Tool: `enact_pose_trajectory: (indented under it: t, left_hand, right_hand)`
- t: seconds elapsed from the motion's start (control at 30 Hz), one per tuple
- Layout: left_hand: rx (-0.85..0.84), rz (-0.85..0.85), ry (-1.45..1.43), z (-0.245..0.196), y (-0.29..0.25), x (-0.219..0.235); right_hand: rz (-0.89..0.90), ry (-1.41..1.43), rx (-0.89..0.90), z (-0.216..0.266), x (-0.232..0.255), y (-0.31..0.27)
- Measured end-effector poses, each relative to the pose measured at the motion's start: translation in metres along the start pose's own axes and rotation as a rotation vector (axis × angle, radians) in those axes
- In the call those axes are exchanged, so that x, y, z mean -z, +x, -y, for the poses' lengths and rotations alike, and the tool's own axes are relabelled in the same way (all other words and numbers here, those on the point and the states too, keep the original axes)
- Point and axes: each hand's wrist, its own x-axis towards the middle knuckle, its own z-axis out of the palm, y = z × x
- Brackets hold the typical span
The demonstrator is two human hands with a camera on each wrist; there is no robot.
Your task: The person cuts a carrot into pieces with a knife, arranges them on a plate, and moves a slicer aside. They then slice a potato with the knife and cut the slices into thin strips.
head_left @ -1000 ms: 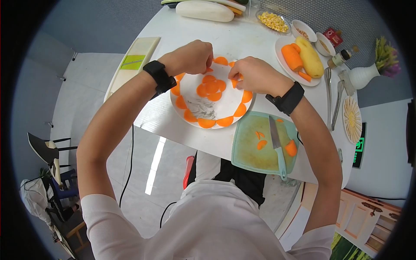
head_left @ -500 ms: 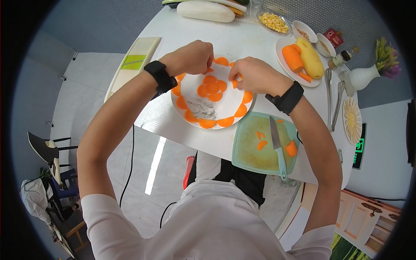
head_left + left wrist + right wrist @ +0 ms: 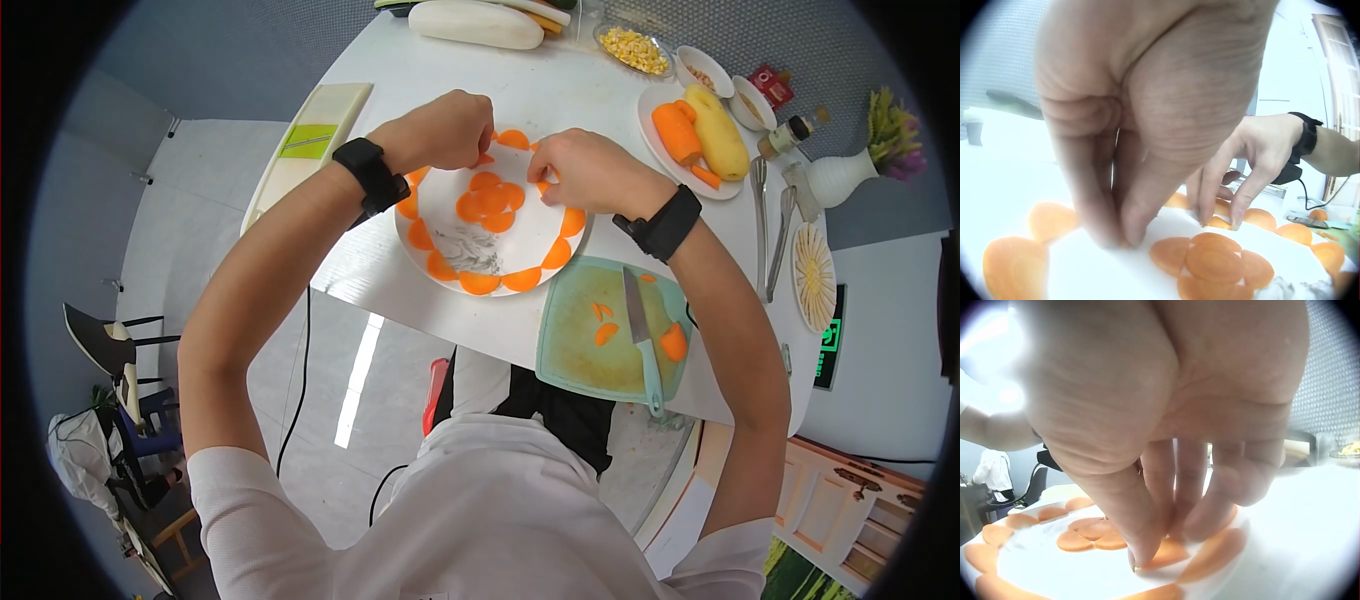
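A white plate [image 3: 415,262] carries half-round carrot slices [image 3: 479,284] round its rim and a flower of overlapping carrot slices [image 3: 490,201] inside. At the plate's far side, my left hand [image 3: 445,132] points down, thumb and fingertips pinching a small carrot piece [image 3: 1125,244], mostly hidden by the fingers. My right hand [image 3: 590,170] is over the right far rim. Its thumb and fingers pinch a carrot slice [image 3: 1167,553] low on the plate, just inside a larger rim slice [image 3: 1213,555]. Dark shreds [image 3: 468,250] mark the plate's near part.
A green cutting board [image 3: 590,370] with a knife [image 3: 642,335] and carrot scraps lies nearer me. At right are a plate of carrot and a yellow vegetable [image 3: 718,140], tongs [image 3: 778,240] and a vase [image 3: 838,178]. A slicer [image 3: 310,142] lies left; a white radish [image 3: 475,25] lies at the back.
Both hands stay at almost the same spots on the plate. The right fingers shift very slightly at their carrot slice; the slices on the plate look unmoved.
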Motion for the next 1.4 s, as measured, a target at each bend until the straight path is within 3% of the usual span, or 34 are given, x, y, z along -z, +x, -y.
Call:
enact_pose_trajectory:
  t: [0.9,1.0,1.4]
  left_hand:
    - [0.006,0.004,-0.014,-0.001,-0.001,0.000]
    - [0.007,0.012,-0.004,-0.003,-0.002,0.002]
    - [-0.011,-0.006,-0.018,0.001,0.000,-0.002]
  right_hand:
    - [-0.043,0.056,0.040,-0.005,0.003,-0.004]
    - [-0.044,0.096,-0.020,-0.003,0.015,-0.005]
    - [0.007,-0.031,-0.012,0.003,0.005,-0.003]
